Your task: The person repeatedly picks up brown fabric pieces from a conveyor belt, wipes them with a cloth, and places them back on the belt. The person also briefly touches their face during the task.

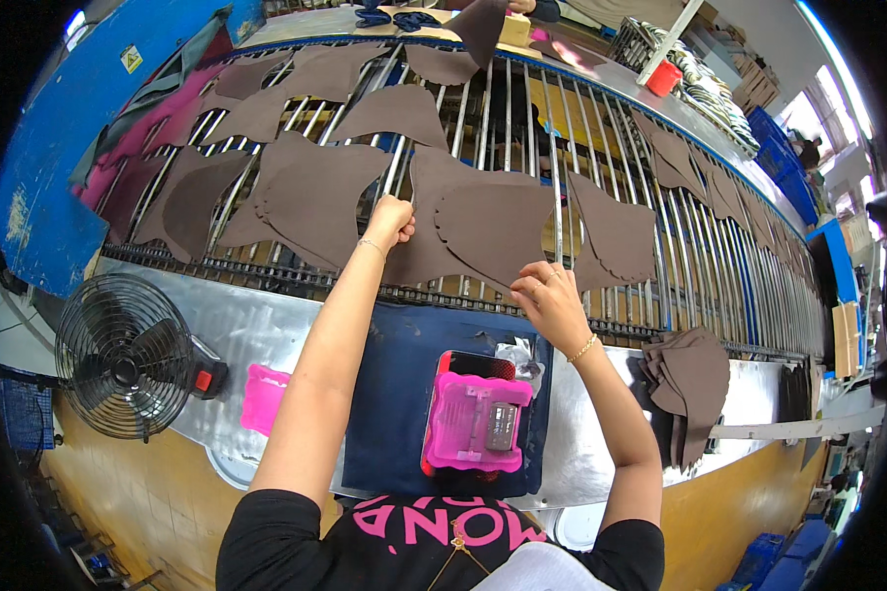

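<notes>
Watching one brown panel [498, 222] mid-rack [559, 222] above a steel bench [229, 300]; one fan [125, 364], two pink plastic pieces [453, 433]. Left hand [392, 221] curled closed at its left edge, contents hidden. Right hand [550, 295], fingers bent, at lower edge: can't tell grip. Overlapping panels [315, 187] I can't count.

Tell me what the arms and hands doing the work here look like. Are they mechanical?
No, they are a person's arms, with no cables. The left hand and right hand are gloveless. Short black sleeves leave the forearms bare. A thin bracelet circles the left wrist; a gold-coloured chain bracelet circles the right.
</notes>
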Motion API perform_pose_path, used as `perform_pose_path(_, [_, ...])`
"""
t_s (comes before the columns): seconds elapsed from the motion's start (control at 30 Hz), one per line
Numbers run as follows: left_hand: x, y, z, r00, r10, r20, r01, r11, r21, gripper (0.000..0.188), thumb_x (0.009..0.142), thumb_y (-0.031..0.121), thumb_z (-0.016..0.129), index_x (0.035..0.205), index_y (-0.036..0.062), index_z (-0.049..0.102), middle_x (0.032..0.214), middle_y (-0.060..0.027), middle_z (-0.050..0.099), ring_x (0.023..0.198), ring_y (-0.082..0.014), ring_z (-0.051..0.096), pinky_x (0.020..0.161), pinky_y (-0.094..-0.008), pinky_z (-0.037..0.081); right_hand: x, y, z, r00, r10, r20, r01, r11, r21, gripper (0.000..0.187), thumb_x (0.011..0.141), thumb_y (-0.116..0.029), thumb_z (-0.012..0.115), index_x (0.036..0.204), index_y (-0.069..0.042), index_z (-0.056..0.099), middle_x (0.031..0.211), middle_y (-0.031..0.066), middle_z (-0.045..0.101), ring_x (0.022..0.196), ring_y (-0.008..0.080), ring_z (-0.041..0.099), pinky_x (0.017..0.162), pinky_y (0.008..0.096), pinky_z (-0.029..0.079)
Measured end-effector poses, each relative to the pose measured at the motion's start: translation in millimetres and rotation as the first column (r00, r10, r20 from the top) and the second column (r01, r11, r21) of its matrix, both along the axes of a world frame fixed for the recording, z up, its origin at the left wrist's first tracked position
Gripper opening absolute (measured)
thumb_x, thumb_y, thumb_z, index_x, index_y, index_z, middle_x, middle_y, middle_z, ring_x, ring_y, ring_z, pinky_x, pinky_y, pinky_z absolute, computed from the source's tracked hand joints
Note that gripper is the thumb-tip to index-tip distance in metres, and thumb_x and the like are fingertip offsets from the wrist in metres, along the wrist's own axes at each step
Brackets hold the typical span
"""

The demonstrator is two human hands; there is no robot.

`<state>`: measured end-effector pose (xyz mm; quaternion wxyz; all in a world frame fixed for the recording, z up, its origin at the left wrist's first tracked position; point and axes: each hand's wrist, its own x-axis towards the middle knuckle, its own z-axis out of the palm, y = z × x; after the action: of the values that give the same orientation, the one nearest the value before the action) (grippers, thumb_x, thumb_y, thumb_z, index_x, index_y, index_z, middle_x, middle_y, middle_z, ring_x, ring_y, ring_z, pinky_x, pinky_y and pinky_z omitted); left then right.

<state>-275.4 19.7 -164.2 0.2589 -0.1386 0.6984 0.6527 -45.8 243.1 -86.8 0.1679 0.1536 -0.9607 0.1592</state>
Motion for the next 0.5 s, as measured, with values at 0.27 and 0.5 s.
perform_pose_path(0.27, [1.1,12.4,3.0,0.998,0.063,-0.022,-0.062,0.997,0.043,0.011,0.081,-0.002,0.045,0.070,-0.0033,0.046,0.060,-0.0105,0.047,0.040,-0.0153,0.042,0.034,-0.0295,0.026,19.3,5.5,-3.3,0.999,-0.030,0.018,0.030,0.999,-0.032,0.007,0.080,-0.015,0.067,0.085,-0.010,0.068,0.097,0.0024,0.059,0.094,0.0225,0.053,0.082,0.0364,0.039])
perform_pose_path(0.5, [-7.5,19.4,-0.8,0.997,0.075,0.018,-0.075,0.997,-0.015,0.020,0.086,0.001,0.053,0.067,0.0019,0.046,0.057,-0.0061,0.045,0.042,-0.0133,0.040,0.037,-0.0283,0.025,26.6,7.7,-4.4,0.999,-0.051,0.010,0.052,0.998,-0.035,0.009,0.080,-0.016,0.067,0.086,-0.010,0.067,0.098,0.0025,0.059,0.095,0.0227,0.053,0.083,0.0369,0.039])
